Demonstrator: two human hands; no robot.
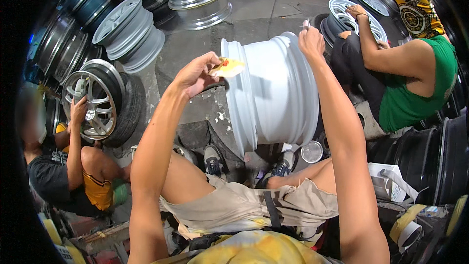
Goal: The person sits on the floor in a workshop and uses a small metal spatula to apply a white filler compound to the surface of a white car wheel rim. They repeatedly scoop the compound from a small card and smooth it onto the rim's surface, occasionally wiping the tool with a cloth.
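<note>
Between my knees a pale grey wheel rim (278, 93) lies on its side, its broad barrel facing up. My left hand (198, 74) pinches a flat yellow-and-white piece (229, 67) with a red spot, at the wheel's left edge; its exact kind is unclear. At the wheel's upper right edge, my right hand (311, 41) is closed with its fingers pressed together. A small, thin, light-coloured tool (306, 24) sticks up from those fingers, too small to name.
At right, a person in a green top (415, 80) handles another pale wheel (359, 19). At left, a seated person (61, 176) holds a tool against a spoked wheel (93, 105). Stacked rims (195, 0) stand behind. A round clear lid or cup (311, 151) sits by my right shoe.
</note>
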